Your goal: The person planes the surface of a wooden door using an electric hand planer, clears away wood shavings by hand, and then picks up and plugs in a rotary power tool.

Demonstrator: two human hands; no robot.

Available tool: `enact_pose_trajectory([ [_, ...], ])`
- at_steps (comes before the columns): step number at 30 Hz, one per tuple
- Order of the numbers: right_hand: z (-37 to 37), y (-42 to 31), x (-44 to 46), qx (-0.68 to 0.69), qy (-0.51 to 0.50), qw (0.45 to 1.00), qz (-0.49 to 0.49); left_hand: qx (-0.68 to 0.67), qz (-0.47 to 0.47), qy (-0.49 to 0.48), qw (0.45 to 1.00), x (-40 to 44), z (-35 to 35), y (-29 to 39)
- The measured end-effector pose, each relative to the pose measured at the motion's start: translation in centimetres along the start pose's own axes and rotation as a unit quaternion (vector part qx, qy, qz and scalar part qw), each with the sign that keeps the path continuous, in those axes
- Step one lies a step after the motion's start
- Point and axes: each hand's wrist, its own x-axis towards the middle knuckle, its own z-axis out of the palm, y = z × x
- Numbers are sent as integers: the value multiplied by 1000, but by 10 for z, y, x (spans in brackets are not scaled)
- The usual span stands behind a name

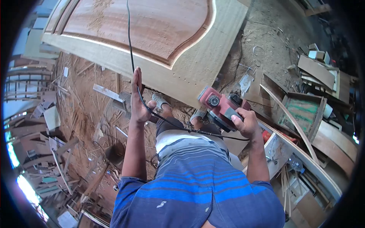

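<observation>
My right hand is wrapped round the rear handle of a red electric planer, raised clear of the wooden door panel beyond it. A round dark knob shows at the planer's front. On the other side, my left hand is upright, its fingers stretched and the thumb apart. The black power cord comes down over the door, passes across the left palm by the thumb, then crosses in front of my body toward the right wrist.
Wood shavings lie on the door's inner panel. Offcuts and sawdust cover the floor at left. To the right are a wooden frame with a green inside, a long curved strip and a bin with a plastic bottle.
</observation>
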Motion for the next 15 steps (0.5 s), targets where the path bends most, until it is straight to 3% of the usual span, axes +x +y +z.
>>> enact_pose_trajectory([
  [15,12,-73,114,-101,-133,980,-108,-60,154,21,986,11,-30,57],
])
